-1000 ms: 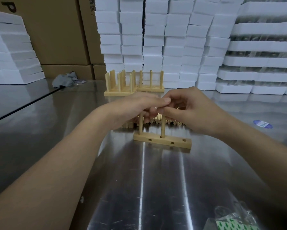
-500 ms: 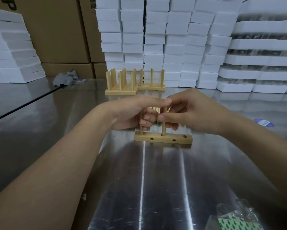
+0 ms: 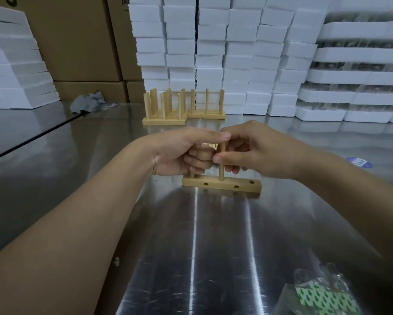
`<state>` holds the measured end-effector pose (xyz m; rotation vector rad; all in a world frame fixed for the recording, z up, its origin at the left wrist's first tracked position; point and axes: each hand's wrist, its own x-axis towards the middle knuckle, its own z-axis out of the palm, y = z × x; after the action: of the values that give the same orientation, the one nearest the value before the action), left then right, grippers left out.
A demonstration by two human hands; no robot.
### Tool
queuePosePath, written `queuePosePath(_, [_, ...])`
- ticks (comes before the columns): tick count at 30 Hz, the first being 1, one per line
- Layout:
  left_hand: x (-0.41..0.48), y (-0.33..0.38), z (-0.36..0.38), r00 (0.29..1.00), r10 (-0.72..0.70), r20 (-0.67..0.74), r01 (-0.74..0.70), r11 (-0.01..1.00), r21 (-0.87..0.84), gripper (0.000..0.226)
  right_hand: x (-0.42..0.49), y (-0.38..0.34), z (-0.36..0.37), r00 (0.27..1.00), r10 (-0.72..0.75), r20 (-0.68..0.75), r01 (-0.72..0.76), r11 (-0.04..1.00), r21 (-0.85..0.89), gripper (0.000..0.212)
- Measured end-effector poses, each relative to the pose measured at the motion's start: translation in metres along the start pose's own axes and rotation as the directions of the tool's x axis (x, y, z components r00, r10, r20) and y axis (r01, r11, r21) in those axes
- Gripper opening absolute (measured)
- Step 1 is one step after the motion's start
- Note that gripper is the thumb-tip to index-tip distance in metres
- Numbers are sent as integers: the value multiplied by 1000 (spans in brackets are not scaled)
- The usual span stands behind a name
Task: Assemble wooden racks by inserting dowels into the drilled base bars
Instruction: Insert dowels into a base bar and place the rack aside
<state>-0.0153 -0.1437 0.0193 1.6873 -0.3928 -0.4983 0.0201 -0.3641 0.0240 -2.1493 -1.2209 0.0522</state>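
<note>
The base bar (image 3: 221, 187), one square-edged block of pale wood, lies flat on the table (image 3: 191, 246) just in front of both hands. It shows two round holes in its near face and one open hole on top near its right end. Two smooth round dowels stand upright in it. The end dowel (image 3: 192, 175) is mostly hidden inside the curled fingers of the left hand (image 3: 179, 153), whose straight index finger lies across the top of the middle dowel (image 3: 222, 164). The right hand (image 3: 259, 151) pinches that dowel between thumb and fingertips. The table is brushed, reflective metal. Behind stand two groups of finished racks (image 3: 164, 121), then stacks of white foam blocks (image 3: 213, 53) and brown cardboard boxes (image 3: 77, 42). A crinkled clear bag (image 3: 322, 296) of green-and-white pieces lies nearest.
</note>
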Motion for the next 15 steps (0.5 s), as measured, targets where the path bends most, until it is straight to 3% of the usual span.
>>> queuePosePath(8, [-1, -2, 7, 997, 23, -74, -21, 1000, 20, 27, 2, -2, -2, 997, 38, 61, -38, 999, 1, 6])
queuePosePath(11, [-2, -5, 16, 975, 75, -211, -65, 996, 54, 25, -5, -5, 6, 998, 64, -18, -64, 998, -7, 6])
queuePosePath(15, [-6, 0, 21, 964, 71, -258, -59, 997, 54, 24, -14, -7, 27, 976, 52, -209, -85, 985, -149, 11])
